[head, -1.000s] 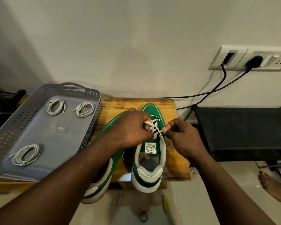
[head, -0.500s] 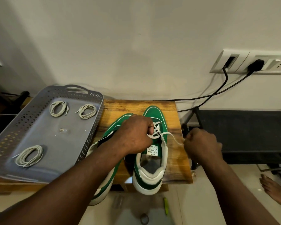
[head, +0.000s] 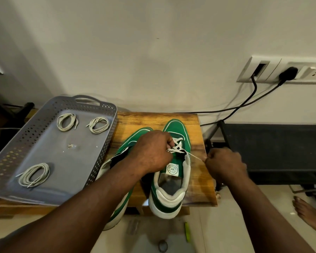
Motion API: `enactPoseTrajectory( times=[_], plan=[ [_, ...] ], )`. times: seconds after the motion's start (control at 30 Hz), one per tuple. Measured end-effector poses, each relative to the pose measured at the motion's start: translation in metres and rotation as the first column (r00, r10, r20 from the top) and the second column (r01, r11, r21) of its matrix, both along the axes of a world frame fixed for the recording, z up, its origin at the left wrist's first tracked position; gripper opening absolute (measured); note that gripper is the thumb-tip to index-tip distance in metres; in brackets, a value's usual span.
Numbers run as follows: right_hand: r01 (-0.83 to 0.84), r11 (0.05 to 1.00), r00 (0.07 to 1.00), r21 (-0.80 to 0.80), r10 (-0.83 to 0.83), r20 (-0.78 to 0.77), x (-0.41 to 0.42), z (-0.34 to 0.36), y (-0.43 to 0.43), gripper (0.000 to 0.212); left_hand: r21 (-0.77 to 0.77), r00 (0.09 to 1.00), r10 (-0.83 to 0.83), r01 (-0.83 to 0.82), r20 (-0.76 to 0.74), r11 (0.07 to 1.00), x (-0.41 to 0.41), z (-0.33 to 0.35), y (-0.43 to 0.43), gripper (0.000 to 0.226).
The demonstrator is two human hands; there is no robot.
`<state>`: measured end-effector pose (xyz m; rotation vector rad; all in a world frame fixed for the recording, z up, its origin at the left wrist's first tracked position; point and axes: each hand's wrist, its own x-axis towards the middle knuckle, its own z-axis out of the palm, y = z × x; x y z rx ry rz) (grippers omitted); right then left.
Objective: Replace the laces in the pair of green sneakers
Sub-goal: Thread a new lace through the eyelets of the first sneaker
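Two green sneakers with white soles stand on a small wooden table (head: 157,119), toes toward the wall. The right sneaker (head: 171,187) carries a white lace (head: 178,147) crossed over its tongue. My left hand (head: 151,152) grips the lace at the eyelets and covers much of the left sneaker (head: 133,138). My right hand (head: 224,164) is a fist beside the table's right edge, pinching one lace end pulled taut to the right.
A grey perforated tray (head: 44,148) on the left holds three coiled pale laces. A black rack (head: 274,152) stands to the right, with cables running up to a wall socket (head: 285,72). A bare foot (head: 310,214) rests on the floor at the lower right.
My right hand has drawn away from the sneaker to the right, pulling a lace end out taut. My left hand has stayed on the laces.
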<state>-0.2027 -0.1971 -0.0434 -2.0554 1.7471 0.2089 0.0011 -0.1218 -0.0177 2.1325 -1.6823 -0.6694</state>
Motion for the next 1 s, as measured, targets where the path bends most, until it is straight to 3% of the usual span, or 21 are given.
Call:
enactPoseTrajectory(
  times=[0.1, 0.2, 0.27, 0.37, 0.5, 0.57, 0.73, 1.0],
  plan=[
    [0.01, 0.999, 0.999, -0.039, -0.008, 0.045, -0.003, -0.002, -0.002, 0.026, 0.006, 1.0, -0.007, 0.007, 0.01, 1.0, -0.002, 0.0, 0.0, 0.039],
    [0.013, 0.986, 0.943, -0.166, 0.043, 0.329, 0.012, 0.007, 0.004, 0.046, 0.001, 1.0, -0.008, 0.008, 0.008, 1.0, -0.001, 0.001, 0.0, 0.04],
    [-0.012, 0.989, 0.905, -0.15, 0.074, 0.419, 0.021, 0.008, 0.01, 0.046, 0.018, 1.0, 0.007, -0.007, 0.016, 1.0, 0.001, 0.002, 0.002, 0.033],
    [-0.085, 0.992, 0.893, -0.097, 0.119, 0.434, 0.03, 0.005, 0.015, 0.039, 0.079, 0.998, 0.019, -0.023, 0.055, 0.997, 0.004, 0.003, 0.005, 0.026],
    [-0.039, 0.999, 0.833, 0.004, 0.031, 0.552, 0.029, 0.006, 0.012, 0.034, 0.17, 0.997, 0.078, -0.08, 0.018, 0.982, 0.008, 0.009, 0.003, 0.049],
    [-0.016, 1.0, 0.823, 0.018, 0.003, 0.569, 0.028, 0.007, 0.013, 0.031, 0.197, 0.994, 0.114, -0.11, -0.006, 0.974, 0.01, 0.012, 0.001, 0.058],
    [0.032, 0.999, 0.825, -0.016, -0.017, 0.565, 0.031, 0.008, 0.017, 0.032, 0.211, 0.998, 0.061, -0.058, -0.006, 0.976, 0.007, 0.012, 0.0, 0.035],
    [0.018, 0.99, 0.9, -0.14, 0.046, 0.434, 0.027, 0.002, 0.008, 0.029, 0.222, 0.99, 0.132, -0.138, 0.04, 0.965, 0.004, 0.012, -0.002, 0.033]
  ],
)
